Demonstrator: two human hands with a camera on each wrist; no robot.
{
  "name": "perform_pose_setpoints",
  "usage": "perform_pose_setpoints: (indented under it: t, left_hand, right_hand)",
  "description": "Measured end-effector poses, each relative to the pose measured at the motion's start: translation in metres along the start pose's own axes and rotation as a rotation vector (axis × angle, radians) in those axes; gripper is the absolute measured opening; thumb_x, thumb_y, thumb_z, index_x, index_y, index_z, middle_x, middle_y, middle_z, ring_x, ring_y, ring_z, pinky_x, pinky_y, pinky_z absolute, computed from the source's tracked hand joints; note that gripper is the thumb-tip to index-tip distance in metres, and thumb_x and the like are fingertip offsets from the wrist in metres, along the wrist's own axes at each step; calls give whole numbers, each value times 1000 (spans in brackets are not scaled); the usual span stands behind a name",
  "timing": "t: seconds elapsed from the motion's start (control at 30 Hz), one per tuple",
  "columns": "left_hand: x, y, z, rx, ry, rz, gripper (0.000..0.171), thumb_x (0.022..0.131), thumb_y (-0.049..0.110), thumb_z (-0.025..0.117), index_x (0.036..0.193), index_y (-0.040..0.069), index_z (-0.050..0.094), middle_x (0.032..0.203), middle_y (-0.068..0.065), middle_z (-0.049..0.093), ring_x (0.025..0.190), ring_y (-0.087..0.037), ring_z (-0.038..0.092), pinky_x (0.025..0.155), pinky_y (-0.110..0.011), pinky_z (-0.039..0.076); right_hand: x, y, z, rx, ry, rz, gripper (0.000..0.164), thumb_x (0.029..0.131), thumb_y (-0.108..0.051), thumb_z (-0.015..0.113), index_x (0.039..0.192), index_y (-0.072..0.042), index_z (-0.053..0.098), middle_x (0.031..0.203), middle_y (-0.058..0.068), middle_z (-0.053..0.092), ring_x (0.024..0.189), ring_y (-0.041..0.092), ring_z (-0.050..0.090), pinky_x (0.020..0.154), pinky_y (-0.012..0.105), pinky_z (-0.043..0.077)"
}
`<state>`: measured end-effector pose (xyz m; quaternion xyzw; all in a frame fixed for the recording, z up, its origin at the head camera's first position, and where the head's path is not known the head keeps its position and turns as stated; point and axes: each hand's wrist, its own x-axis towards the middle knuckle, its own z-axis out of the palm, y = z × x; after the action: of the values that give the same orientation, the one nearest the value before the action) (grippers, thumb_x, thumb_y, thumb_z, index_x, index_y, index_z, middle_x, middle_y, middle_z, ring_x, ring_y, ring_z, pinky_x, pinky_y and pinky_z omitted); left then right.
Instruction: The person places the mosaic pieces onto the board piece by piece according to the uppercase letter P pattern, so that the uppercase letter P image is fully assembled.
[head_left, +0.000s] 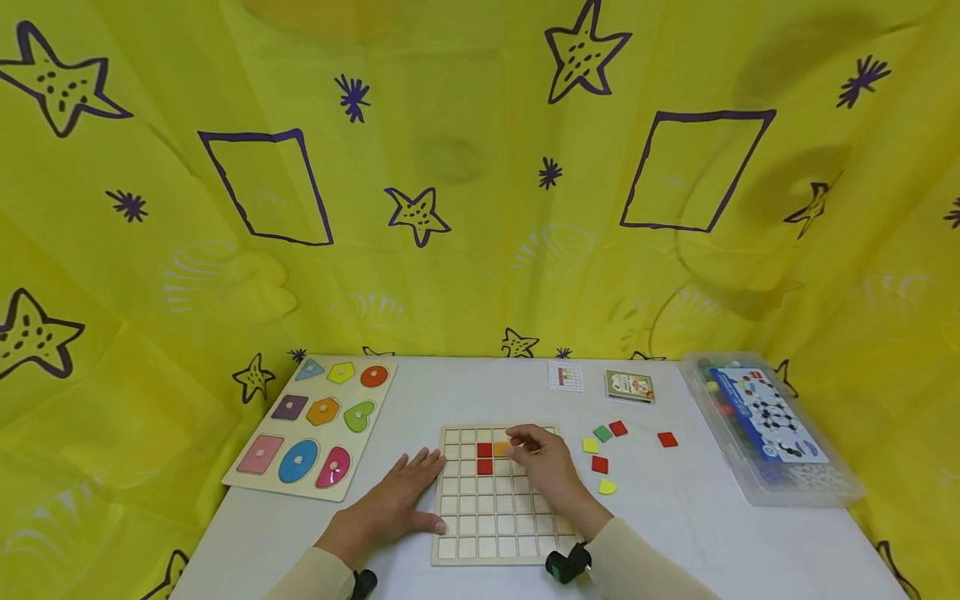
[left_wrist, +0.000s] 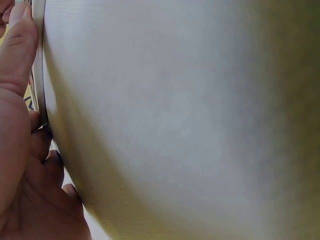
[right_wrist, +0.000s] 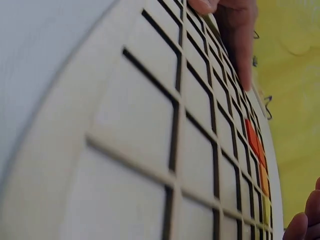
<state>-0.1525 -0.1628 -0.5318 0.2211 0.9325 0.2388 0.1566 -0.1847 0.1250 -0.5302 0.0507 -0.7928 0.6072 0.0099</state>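
Note:
A light wooden grid board [head_left: 467, 525] lies on the table. Two red tiles [head_left: 485, 467] sit one above the other in its cells, with an orange tile [head_left: 500, 449] beside the upper one. My left hand [head_left: 393, 504] lies spread along the board's left side, its thumb at the lower edge and its fingers fairly straight. Over the board's upper right, my right hand [head_left: 551, 467] has bent fingers, with thumb and index close to the orange tile. In the right wrist view the right fingers [right_wrist: 297, 227] show beside the board; whether they pinch anything is hidden.
Loose red, green and yellow tiles [head_left: 600, 464] lie right of the board. A patterned card [head_left: 566, 376] and a small card box [head_left: 630, 386] are behind. A shape puzzle [head_left: 333, 433] stands left, a clear plastic case [head_left: 780, 483] right. A yellow curtain [head_left: 480, 275] hangs at the back.

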Motion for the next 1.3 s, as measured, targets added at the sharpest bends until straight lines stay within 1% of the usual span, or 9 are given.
perform_pose_setpoints:
  t: [0.2,0.43,0.63,0.73,0.83,0.93,1.1,1.2,1.3]
  left_hand:
    - [1,1,0,11,-3,-5,108,81,59,82,165,8,35,173,-8,34,163,-33,21,132,-60,14]
    - [1,1,1,12,-1,-8,108,82,59,82,165,8,35,173,-7,33,163,-33,21,133,-59,14]
    - [0,3,0,14,1,-14,107,82,58,82,165,9,36,173,-7,33,163,-33,21,133,-59,14]
    - [0,2,0,18,-1,-16,107,82,58,82,165,9,35,173,-7,33,163,-33,21,133,-59,14]
    - [0,2,0,22,1,-16,108,81,59,82,165,10,35,173,-6,33,163,-33,21,132,-59,14]
    - [0,2,1,23,2,-15,108,81,60,82,165,11,35,173,-6,33,163,-32,22,132,-60,15]
    - [1,0,2,18,-1,-19,108,81,60,81,165,11,35,173,-6,32,163,-32,20,133,-59,14]
    - [2,-1,3,14,-2,-21,108,81,60,81,166,11,34,174,-5,32,164,-31,20,133,-59,13]
    - [2,-2,2,14,-3,-21,109,81,61,81,166,11,34,174,-5,32,164,-31,20,133,-59,13]
  right_hand:
    - [6,8,-41,-32,57,38,26,96,-3,75,122,-1,74,108,12,73,92,17,60,72,19,53]
    - [5,23,-103,-183,179,90,33,98,-7,74,131,-2,70,119,16,73,99,13,61,75,14,54]
    - [-1,38,-151,-258,289,112,38,98,-6,74,135,-1,67,126,22,71,93,-2,56,76,6,47]
    - [-3,45,-168,-310,320,150,40,99,-10,73,138,-2,65,132,22,69,98,3,55,76,4,43]
    - [-5,50,-182,-352,331,192,43,100,-12,72,141,-3,63,138,22,66,109,18,58,79,10,43]
    - [-5,54,-192,-365,315,224,45,101,-15,71,143,-3,60,143,24,61,120,33,56,87,25,45]
    - [-5,61,-200,-399,277,268,48,102,-17,68,145,0,56,146,27,58,127,42,51,99,48,44]
    - [-4,65,-202,-429,271,287,48,101,-16,67,144,1,56,141,29,59,123,42,52,95,47,45]
    - [-3,67,-202,-457,269,284,47,99,-13,69,142,2,57,132,29,62,115,40,54,88,41,45]
